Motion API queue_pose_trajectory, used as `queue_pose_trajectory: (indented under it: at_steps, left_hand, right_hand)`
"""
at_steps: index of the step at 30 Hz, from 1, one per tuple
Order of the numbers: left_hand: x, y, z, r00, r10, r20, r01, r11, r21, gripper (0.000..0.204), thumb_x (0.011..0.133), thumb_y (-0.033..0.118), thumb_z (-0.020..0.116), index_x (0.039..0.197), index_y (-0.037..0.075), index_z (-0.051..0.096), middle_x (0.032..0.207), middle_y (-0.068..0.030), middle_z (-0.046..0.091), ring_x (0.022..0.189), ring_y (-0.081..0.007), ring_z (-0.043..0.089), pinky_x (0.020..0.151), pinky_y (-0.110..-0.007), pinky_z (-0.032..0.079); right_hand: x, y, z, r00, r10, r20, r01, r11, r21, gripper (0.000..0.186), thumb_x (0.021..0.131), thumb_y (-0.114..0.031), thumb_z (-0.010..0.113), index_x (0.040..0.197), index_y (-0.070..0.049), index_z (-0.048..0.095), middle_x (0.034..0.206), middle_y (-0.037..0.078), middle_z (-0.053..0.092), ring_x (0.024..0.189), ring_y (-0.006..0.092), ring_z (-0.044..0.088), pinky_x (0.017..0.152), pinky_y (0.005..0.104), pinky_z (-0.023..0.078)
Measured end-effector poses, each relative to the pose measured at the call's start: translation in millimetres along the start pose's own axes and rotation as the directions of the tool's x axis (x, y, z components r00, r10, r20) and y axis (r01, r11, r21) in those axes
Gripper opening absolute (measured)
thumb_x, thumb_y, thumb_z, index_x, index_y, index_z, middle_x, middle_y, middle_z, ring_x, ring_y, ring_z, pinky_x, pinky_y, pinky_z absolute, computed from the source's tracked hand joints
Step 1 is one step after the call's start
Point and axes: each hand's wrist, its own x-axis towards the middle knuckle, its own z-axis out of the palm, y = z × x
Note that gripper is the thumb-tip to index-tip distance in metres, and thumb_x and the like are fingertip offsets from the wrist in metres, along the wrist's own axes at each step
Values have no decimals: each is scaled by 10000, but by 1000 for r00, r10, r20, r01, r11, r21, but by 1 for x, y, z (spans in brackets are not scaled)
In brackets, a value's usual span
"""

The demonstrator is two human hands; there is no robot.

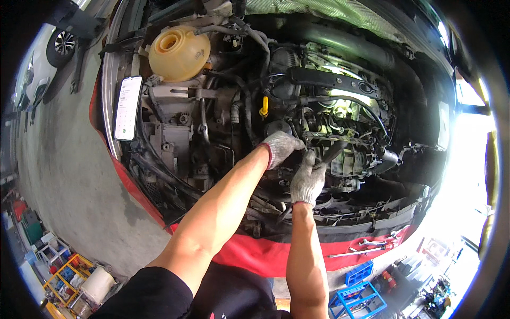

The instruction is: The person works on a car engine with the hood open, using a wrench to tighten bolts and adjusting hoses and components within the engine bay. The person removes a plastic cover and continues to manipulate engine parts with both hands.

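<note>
Both hands wear light grey knit gloves and reach into a car's open engine bay. My left hand is closed, fingertips together, beside a round black cap at the front of the engine; what the fingers hold is hidden. Close by on its right, my right hand is closed around a dark bar-shaped piece that slants up over the engine's metal parts. Its exact kind cannot be made out. A yellow dipstick handle stands just beyond my left hand.
A yellowish coolant tank sits far left, and a phone lies on the left fender. Wrenches and a screwdriver rest on the red fender cover. Blue crates stand on the floor at lower right. Hoses cross the bay.
</note>
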Motion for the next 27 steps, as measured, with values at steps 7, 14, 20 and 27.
queue_pose_trajectory:
  at_steps: [7, 14, 20, 27]
  left_hand:
    - [0, 49, -18, 853, -519, 52, 502, 790, -351, 588, 876, 478, 802, 1115, -54, 730, 948, -162, 751, 845, -225, 689, 794, -368, 549]
    - [-3, 10, -2, 968, -243, 57, 232, 790, -568, 367, 1016, 332, 653, 1137, 2, 759, 1078, -115, 777, 1012, -137, 681, 889, -303, 526]
    - [9, 11, -7, 952, -282, 115, 296, 946, -129, 464, 1022, 411, 633, 1152, -22, 738, 1062, -131, 774, 904, -175, 671, 842, -329, 517]
    - [-4, 15, -5, 976, -193, 97, 215, 847, -486, 278, 969, 185, 707, 1186, 16, 751, 1122, -93, 767, 1021, -133, 678, 899, -304, 526]
  right_hand:
    - [-8, 17, 6, 877, -477, -57, 479, 878, 24, 289, 823, -50, 742, 1101, -104, 687, 1043, 179, 669, 989, 336, 662, 891, 419, 538]
    - [-2, 1, 2, 999, -2, 43, -6, 986, 166, 523, 1000, -507, 596, 1108, 4, 632, 956, 252, 709, 875, 427, 684, 828, 475, 527]
    - [-11, 8, 6, 937, -348, -39, 348, 938, -11, 353, 954, -327, 705, 1159, -46, 644, 1040, 178, 673, 942, 358, 678, 869, 433, 540]
    - [0, -11, -11, 986, 137, 97, -140, 990, 28, 353, 969, -329, 676, 1169, -41, 632, 1213, 245, 681, 1035, 413, 694, 908, 464, 541]
